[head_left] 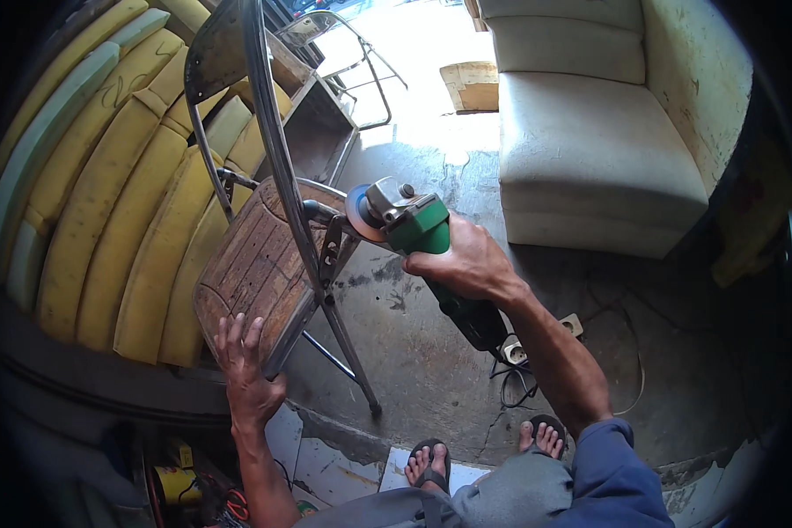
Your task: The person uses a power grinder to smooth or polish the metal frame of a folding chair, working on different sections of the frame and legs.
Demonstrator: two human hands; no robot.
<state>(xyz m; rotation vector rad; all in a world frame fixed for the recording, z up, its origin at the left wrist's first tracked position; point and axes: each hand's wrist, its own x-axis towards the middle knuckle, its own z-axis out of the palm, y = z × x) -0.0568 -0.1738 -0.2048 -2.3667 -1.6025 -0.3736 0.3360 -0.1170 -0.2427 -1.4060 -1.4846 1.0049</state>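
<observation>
My right hand (468, 261) is wrapped round the green body of an angle grinder (427, 227). The grinder's disc (361, 214) is at the metal frame of a folding chair (277, 123), by the hinge bracket; I cannot tell whether it touches or spins. With fingers spread, my left hand (248, 356) lies on the near edge of the chair's worn brown wooden seat (251, 255). The chair stands unfolded, its dark metal tubes rising toward the top of the view.
Yellow foam pads (123, 202) are stacked at the left. A cream sofa (598, 132) stands at the right. Sockets (516, 354) and cables lie on the floor near my right foot. Another folding chair (361, 66) is by the bright doorway, beside a wooden cabinet (321, 132).
</observation>
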